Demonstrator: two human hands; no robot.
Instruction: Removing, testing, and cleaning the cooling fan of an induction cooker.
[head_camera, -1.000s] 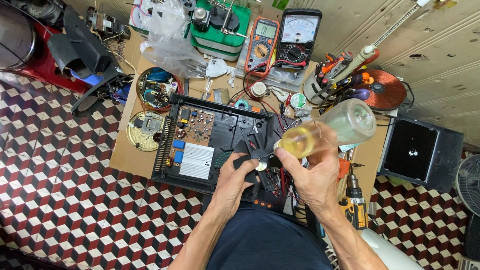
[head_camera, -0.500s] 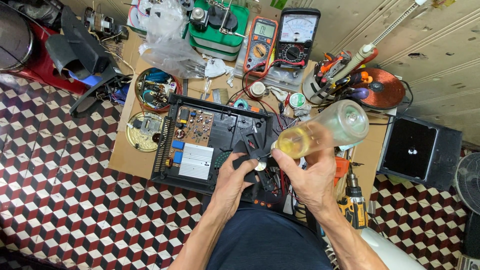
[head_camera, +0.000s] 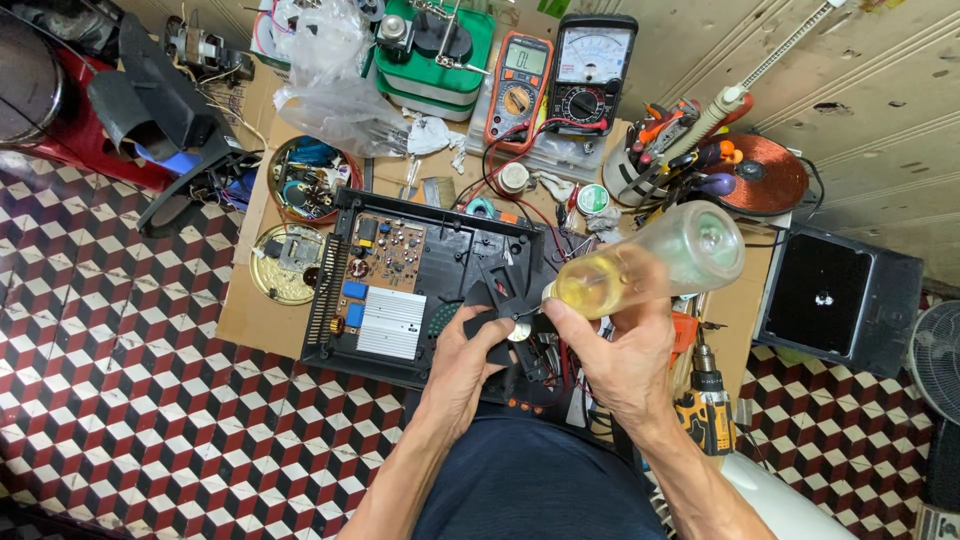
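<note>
While the black casing (head_camera: 430, 290) of the opened appliance lies lid-off on the cardboard-covered worktop (head_camera: 262, 320), the right hand (head_camera: 612, 352) holds a clear plastic squeeze bottle (head_camera: 650, 262) tilted on its side, its thin nozzle brought down to the hub of the small black fan (head_camera: 503, 318) at the near right of the casing. Fingers of the right hand are wrapped closed round the bottle's lower half; yellowish liquid sits pooled toward the nozzle end, the far part of the bottle looks empty. Left hand (head_camera: 462, 365) rests on the near edge of the casing, fingers curled onto the fan's frame, steadying it. Judgement: opening-up is done, since the circuit board (head_camera: 388, 256) and the white ribbed heat sink (head_camera: 393, 323) at the left of the casing are exposed; the dosing of liquid at the fan hub appears to be under way, though no drop can be made out. Closing the casing remains. Two multimeters (head_camera: 520, 88) lie far on the worktop, a copper coil disc (head_camera: 765, 175) far right, a cordless drill (head_camera: 708, 408) near right, apart from both hands.
</note>
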